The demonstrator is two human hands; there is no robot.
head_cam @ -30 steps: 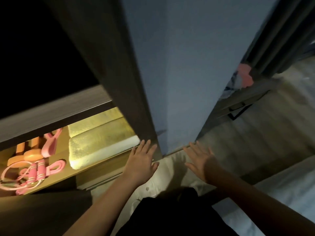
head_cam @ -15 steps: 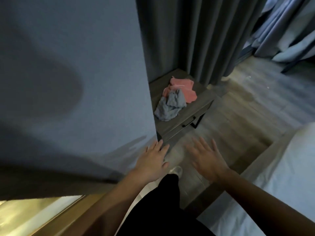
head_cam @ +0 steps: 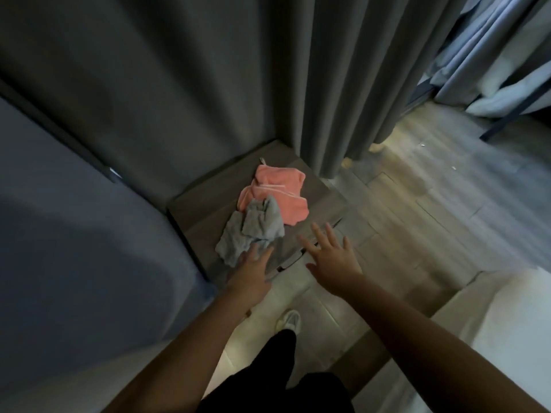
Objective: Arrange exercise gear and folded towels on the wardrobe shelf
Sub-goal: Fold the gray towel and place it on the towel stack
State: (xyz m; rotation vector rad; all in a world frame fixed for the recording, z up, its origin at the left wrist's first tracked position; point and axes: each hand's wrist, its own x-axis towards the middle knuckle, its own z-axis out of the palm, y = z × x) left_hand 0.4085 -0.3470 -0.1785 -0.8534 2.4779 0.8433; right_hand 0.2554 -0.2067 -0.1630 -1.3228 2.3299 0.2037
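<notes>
Your left hand (head_cam: pixel 253 274) and right hand (head_cam: pixel 331 257), both spread and empty, hover near the crumpled grey cloth towel (head_cam: pixel 250 231).

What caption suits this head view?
Head view: left hand and right hand, both open, reach toward crumpled grey towel and pink towel on low table.

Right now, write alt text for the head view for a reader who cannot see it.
A person's left hand and right hand, both open, reach toward a crumpled grey towel and a pink towel on a low wooden nightstand. Dark curtains hang behind it.
</notes>
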